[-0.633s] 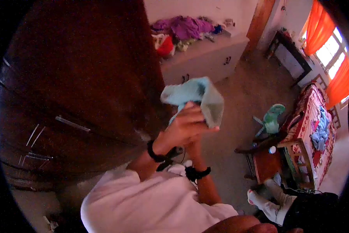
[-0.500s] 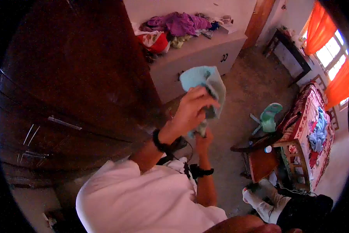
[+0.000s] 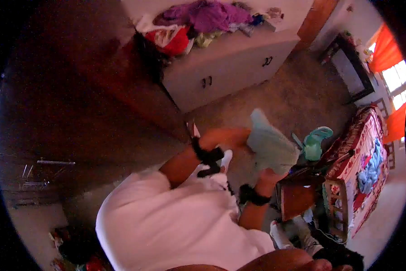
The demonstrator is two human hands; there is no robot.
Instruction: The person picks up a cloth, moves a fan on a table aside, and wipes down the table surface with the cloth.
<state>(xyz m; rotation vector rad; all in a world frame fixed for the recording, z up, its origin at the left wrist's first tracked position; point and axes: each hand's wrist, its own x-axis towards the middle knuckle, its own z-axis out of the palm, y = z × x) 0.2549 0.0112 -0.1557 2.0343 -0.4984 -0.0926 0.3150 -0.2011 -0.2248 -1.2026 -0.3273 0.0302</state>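
Observation:
A pale blue-green cloth (image 3: pixel 273 147) hangs between my two hands, spread out and slightly blurred. My left hand (image 3: pixel 233 138), with a black band at the wrist, is at the cloth's left edge; its fingertips are hidden by the cloth and the blur, but it seems to grip the fabric. At the lower right corner, my right hand (image 3: pixel 270 175) pinches the cloth. That wrist also wears a black band.
Piled clothes (image 3: pixel 212 18) lie on a low white cabinet (image 3: pixel 230 67). A dark wardrobe (image 3: pixel 76 113) rises on the left. On the right are a green plastic chair (image 3: pixel 315 144), a wooden chair (image 3: pixel 298 198) and a bed (image 3: pixel 347 180). A seated person's legs (image 3: pixel 302 235) show below.
The cloth, bunched and folded before, is now spread wider and lower to the right. My right hand has moved right, and my left hand has come down. The view has shifted.

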